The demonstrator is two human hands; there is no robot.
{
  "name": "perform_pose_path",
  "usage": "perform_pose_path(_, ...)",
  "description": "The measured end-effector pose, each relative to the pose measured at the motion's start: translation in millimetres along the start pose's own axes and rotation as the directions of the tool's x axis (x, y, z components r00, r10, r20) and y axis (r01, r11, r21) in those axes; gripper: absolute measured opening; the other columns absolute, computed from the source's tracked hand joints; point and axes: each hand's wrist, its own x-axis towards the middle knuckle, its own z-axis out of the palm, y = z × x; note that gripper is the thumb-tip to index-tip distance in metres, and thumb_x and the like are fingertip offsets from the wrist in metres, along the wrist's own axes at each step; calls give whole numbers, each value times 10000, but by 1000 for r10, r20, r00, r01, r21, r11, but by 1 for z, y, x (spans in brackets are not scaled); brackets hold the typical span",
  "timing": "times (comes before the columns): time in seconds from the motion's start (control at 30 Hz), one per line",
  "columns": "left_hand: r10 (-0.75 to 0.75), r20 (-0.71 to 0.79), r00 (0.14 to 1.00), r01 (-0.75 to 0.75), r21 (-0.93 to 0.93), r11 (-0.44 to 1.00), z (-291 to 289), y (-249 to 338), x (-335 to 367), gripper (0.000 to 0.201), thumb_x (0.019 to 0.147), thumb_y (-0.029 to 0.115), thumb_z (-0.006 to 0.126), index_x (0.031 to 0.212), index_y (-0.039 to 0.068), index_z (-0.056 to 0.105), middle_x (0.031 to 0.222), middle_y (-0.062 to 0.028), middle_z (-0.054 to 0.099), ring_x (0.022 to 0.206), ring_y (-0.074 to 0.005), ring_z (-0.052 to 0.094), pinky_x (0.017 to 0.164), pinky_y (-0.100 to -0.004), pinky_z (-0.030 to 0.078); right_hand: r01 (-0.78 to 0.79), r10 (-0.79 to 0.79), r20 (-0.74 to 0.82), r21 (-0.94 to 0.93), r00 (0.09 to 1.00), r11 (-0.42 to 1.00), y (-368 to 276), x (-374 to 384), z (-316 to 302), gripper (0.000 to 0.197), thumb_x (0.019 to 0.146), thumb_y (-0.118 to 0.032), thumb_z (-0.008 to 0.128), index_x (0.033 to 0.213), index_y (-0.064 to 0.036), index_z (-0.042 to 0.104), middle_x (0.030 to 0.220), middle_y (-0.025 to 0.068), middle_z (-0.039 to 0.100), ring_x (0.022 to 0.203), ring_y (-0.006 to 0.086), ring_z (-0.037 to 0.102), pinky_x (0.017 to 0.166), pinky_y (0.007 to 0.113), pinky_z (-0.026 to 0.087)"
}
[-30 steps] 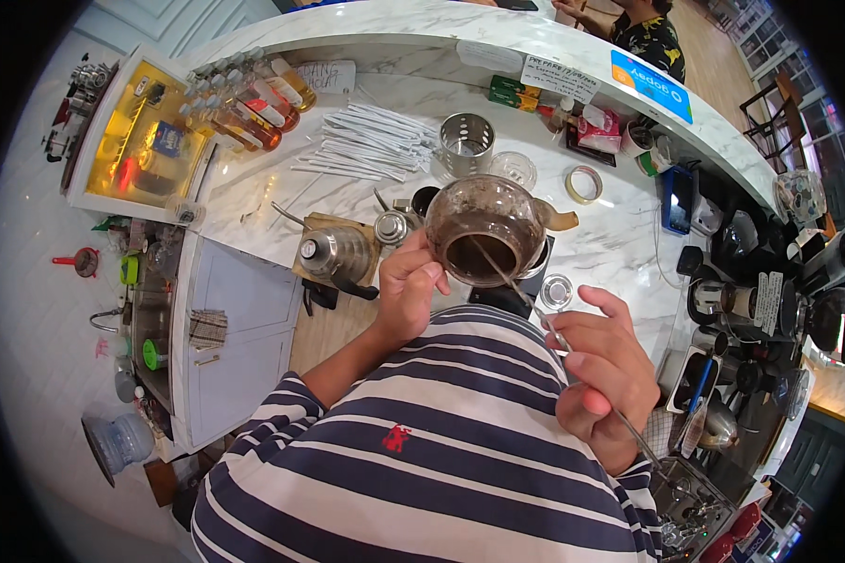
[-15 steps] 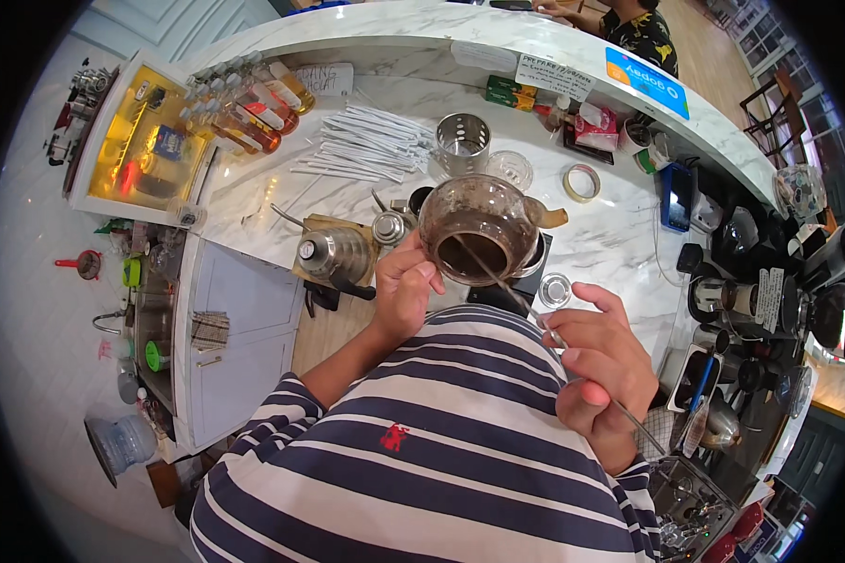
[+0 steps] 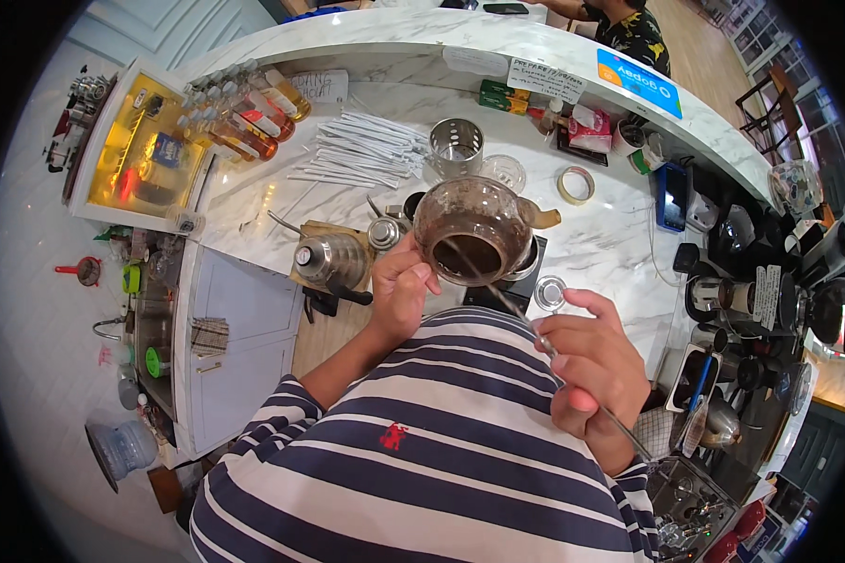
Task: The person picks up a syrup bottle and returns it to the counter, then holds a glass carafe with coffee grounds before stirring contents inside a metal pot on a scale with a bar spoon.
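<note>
A brown-stained glass pot [image 3: 479, 199] is tilted with its round mouth toward me. A dark brown layer shows inside, and a tan stub sticks out from its right side. My left hand [image 3: 403, 293] grips the pot's left side with the fingers curled. In my right hand [image 3: 599, 371] I hold a long thin metal stirring spoon [image 3: 514, 306] by its shaft. Its far end reaches into the pot's mouth, where the tip is hard to make out. A silver gooseneck kettle [image 3: 332, 259] stands left of the pot, and a small metal lid [image 3: 550, 293] lies to its right.
White straws [image 3: 361, 150] lie loose on the marble counter beside a perforated metal holder [image 3: 456, 147]. Several bottles [image 3: 253, 117] stand at the back left. A tape roll [image 3: 576, 185] lies on the right. Beyond the raised ledge sits another person [image 3: 629, 33].
My right hand has shifted slightly left with the spoon. The pot remains tilted in my left hand, and the whole view has shifted a little.
</note>
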Motion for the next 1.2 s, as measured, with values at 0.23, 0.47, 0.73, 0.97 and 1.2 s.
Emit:
perform_pose_path(0.23, -18, 24, 1000, 17, 25, 1000, -2, 0, 0, 329, 879, 152, 504, 617, -29, 585, 1110, -223, 628, 932, -199, 574, 777, -311, 445, 3, -4, -20, -55, 1000, 998, 2, 1, -4, 395, 1087, -411, 381, 1013, -47, 516, 734, 136, 650, 731, 312, 714, 876, 590, 520)
perform_pose_path(0.47, -11, 24, 1000, 11, 20, 1000, -1, 2, -1, 318, 873, 131, 492, 619, -42, 572, 1167, -233, 618, 872, -184, 579, 715, -292, 454, 8, -9, 22, 11, 1000, 1000, 5, -2, -1, 347, 1040, -358, 518, 980, -20, 570, 801, 145, 666, 810, 332, 722, 901, 580, 515)
perform_pose_path(0.73, 9, 1, 1000, -9, 18, 1000, 3, 10, -14, 317, 873, 128, 493, 616, -41, 571, 1170, -238, 617, 883, -186, 581, 719, -294, 456, -4, 5, 0, -52, 1000, 999, -2, -3, -9, 412, 1085, -430, 374, 999, -54, 520, 759, 142, 661, 720, 313, 708, 856, 589, 520)
perform_pose_path(0.97, -37, -72, 997, 37, 5, 999, -1, 7, -39, 321, 884, 116, 490, 611, -31, 575, 1167, -240, 618, 1005, -207, 569, 814, -294, 449, 33, -31, 104, -12, 994, 999, -14, -10, -5, 406, 1085, -415, 388, 988, -45, 524, 764, 141, 663, 712, 314, 706, 843, 576, 526)
perform_pose_path(1.2, 32, -78, 996, -27, 64, 998, 5, 13, -57, 311, 916, 80, 463, 655, -54, 566, 927, -131, 543, 772, -150, 524, 691, -278, 425, 47, -47, -12, -6, 999, 999, -21, -20, -3, 308, 1048, -308, 541, 973, -14, 591, 810, 147, 663, 779, 301, 701, 869, 553, 522)
